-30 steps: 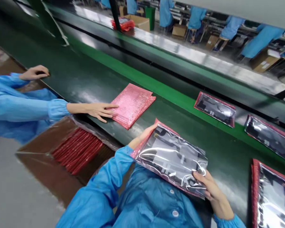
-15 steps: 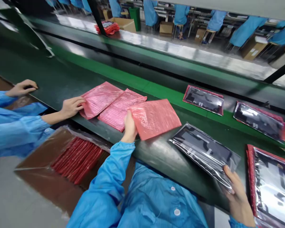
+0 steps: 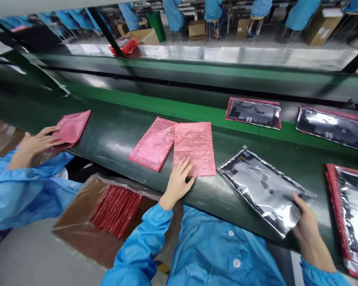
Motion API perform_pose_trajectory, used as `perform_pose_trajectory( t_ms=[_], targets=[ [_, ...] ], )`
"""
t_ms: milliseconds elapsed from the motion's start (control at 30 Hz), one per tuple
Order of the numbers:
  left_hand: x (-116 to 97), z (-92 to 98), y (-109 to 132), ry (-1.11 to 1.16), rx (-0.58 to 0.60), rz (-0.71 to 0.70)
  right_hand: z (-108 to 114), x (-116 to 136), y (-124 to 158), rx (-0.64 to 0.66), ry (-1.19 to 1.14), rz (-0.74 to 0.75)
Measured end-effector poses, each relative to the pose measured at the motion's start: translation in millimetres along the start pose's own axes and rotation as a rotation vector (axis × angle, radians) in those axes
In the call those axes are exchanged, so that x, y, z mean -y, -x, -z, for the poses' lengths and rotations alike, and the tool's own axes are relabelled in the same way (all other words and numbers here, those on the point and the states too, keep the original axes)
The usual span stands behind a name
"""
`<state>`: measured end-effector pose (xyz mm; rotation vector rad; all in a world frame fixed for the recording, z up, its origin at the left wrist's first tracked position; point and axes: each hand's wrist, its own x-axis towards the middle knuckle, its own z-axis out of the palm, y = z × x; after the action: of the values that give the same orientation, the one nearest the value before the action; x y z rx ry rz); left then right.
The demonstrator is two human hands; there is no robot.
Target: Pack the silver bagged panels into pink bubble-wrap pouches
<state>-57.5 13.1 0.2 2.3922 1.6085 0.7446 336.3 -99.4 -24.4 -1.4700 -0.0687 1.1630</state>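
My left hand (image 3: 179, 182) lies flat with fingers spread on the near edge of a pink bubble bag (image 3: 193, 147) on the dark green belt (image 3: 113, 131). A second pink bubble bag (image 3: 154, 143) lies beside it on the left, their edges touching. My right hand (image 3: 304, 225) grips the near corner of a shiny clear bag holding a dark part (image 3: 262, 188), which rests on the belt to the right of the pink bags.
A co-worker's hands (image 3: 37, 143) at the left hold another pink bag (image 3: 71, 126). An open brown carton of red bags (image 3: 116, 208) stands below the belt edge. More filled bags (image 3: 253, 112) lie at the belt's far and right side (image 3: 350, 214). Blue-coated people sit beyond.
My left hand has laid the pink bag flat beside the other one and now rests on it. The co-worker has pulled a third pink bag away to the left. The shiny bag stays in my right hand.
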Motion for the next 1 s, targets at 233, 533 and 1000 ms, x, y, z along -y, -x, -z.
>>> perform_pose_trajectory(
  t_ms=[233, 533, 1000],
  targets=[
    [-7, 7.3, -40, 0.06, 0.268, 0.048, -33, 14, 21, -0.006, -0.022, 0.025],
    [-46, 4.7, -47, -0.05, 0.347, 0.123, 30, 16, 15, -0.109, 0.144, -0.16],
    [-73, -4.8, -10, -0.311, 0.378, 0.176, -35, 15, 17, 0.13, 0.126, -0.155]
  ],
)
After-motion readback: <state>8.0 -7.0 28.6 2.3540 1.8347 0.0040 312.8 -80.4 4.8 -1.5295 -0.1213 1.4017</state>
